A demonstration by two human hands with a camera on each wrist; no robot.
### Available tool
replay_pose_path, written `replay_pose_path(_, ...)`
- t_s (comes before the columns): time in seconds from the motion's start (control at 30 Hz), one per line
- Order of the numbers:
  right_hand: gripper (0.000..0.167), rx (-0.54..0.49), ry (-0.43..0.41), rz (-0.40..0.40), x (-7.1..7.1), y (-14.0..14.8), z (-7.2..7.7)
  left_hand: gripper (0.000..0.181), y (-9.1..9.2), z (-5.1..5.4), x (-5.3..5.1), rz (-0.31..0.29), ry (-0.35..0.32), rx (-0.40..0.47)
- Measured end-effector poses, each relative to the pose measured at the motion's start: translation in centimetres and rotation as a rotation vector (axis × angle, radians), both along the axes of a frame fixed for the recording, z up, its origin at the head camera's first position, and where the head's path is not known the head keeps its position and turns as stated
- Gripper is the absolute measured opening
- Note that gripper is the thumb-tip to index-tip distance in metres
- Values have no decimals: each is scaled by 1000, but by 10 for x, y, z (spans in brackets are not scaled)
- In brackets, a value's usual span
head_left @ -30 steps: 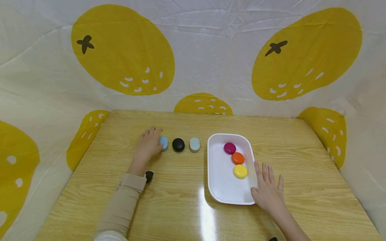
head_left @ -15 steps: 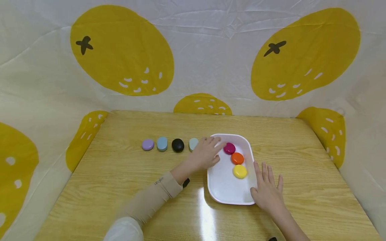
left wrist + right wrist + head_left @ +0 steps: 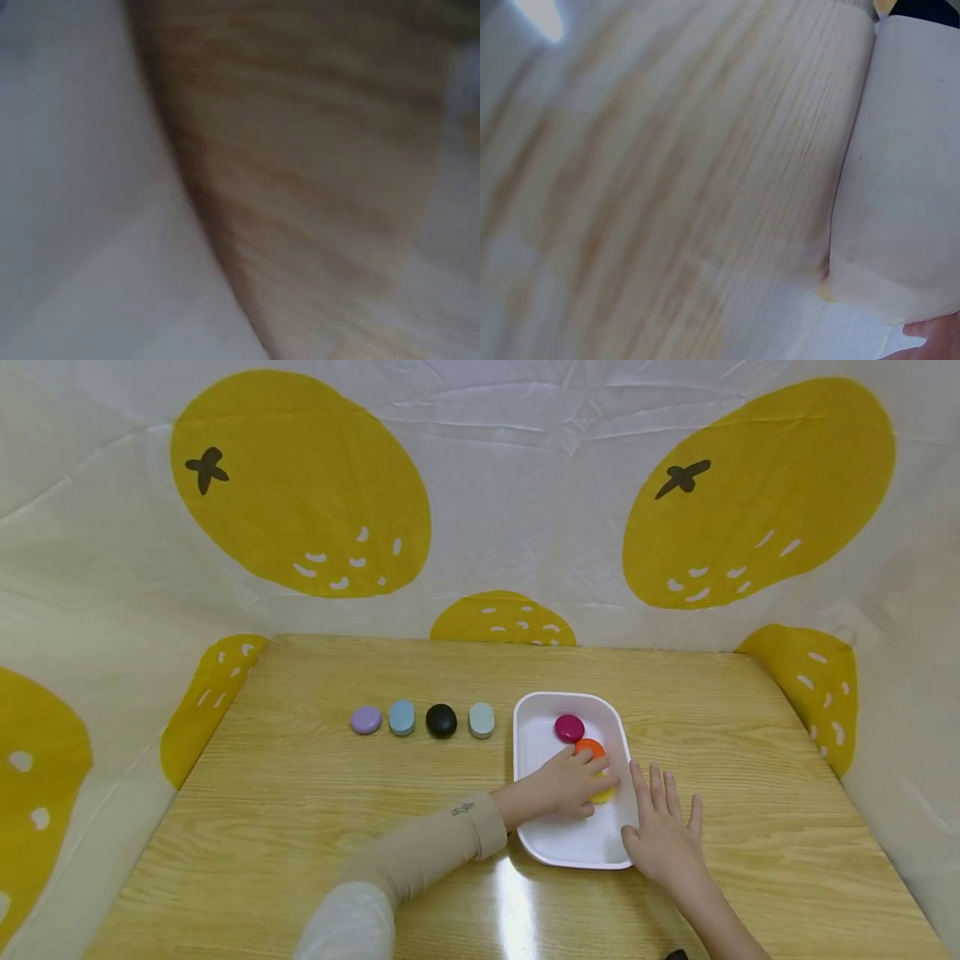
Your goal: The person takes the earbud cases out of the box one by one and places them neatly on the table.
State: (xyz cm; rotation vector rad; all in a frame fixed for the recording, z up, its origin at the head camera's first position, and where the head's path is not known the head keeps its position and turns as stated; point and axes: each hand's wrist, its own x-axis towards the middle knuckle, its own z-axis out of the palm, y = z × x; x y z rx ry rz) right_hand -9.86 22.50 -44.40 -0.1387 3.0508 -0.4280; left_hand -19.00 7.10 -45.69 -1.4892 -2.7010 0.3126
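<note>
Wood-grain table, pale cloth behind, yellow shapes printed on it, seemingly table grain in blurred left wrist view.

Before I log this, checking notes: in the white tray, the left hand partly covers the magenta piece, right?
No: in the head view the magenta piece lies uncovered; the left hand partly covers the orange piece and yellow piece in the tray.

A wooden table carries a white tray and four rounded pieces.
</note>
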Motion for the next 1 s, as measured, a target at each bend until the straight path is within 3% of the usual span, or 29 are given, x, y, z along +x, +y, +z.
replay_pose_path(0.33, 80, 1, 0, -7, 1, 1, -1, 50, 6, -5, 2, 1, -25, -22)
replay_pose_path(0.53, 79, -5, -3, -11, 1, 1, -1, 46, 6, -9, 1, -37, 42, 16)
replay_pose_path(0.67, 79, -7, 2, -9, 1, 1, -2, 45, 5, -9, 0, -36, 47, 21)
replay_pose_path(0.8, 79, -13, 2, -7, 0, 2, -2, 45, -3, -3, -1, -22, 63, 61)
replay_pose_path(1.0, 80, -24, -1, -7, -1, 1, -2, 43, -30, 16, -10, -30, 133, 208)
